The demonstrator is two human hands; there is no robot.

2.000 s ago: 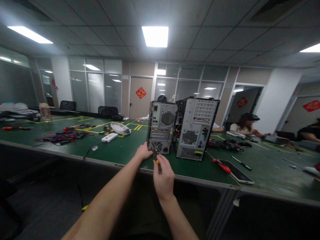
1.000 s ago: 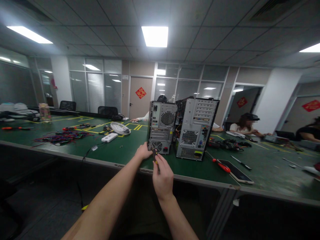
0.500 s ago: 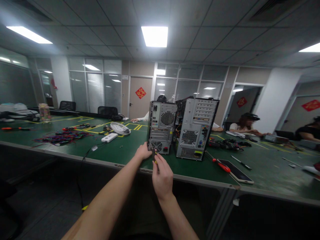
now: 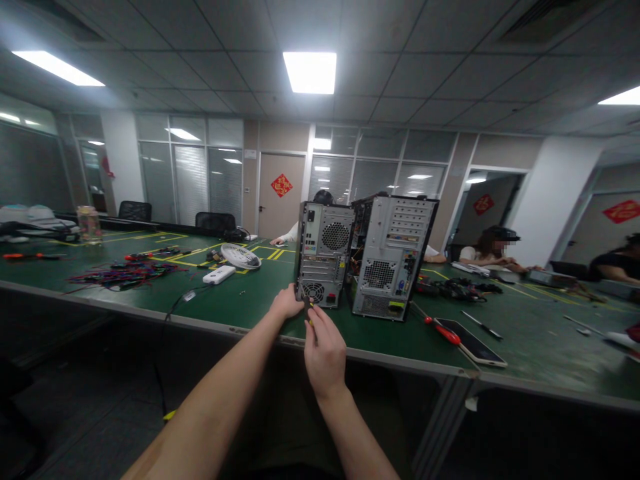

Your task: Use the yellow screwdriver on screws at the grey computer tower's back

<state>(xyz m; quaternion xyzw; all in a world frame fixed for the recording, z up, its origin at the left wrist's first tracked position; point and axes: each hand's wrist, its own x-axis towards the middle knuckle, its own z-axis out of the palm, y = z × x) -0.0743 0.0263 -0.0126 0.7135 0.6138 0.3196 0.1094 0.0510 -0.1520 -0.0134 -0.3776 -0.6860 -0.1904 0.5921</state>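
Gold characters on a red poster (image 4: 281,186) blur beyond reading across an office, as does any print on the yellow sticker (image 4: 397,306) of the taller computer (image 4: 383,250). A person's right hand (image 4: 326,347) pinches a screwdriver (image 4: 307,307) in closed fingers at the lower left corner of the smaller computer (image 4: 325,243), just beside; whether the tip touches is hard to tell. The left hand (image 4: 287,304) is at that corner, fingertips hidden, its grip impossible to judge. A co-worker (image 4: 291,233) behind is largely blocked from view. Both machines stand upright on a green table (image 4: 263,283) marked with yellow tape (image 4: 276,254), under bright ceiling panels (image 4: 310,73).
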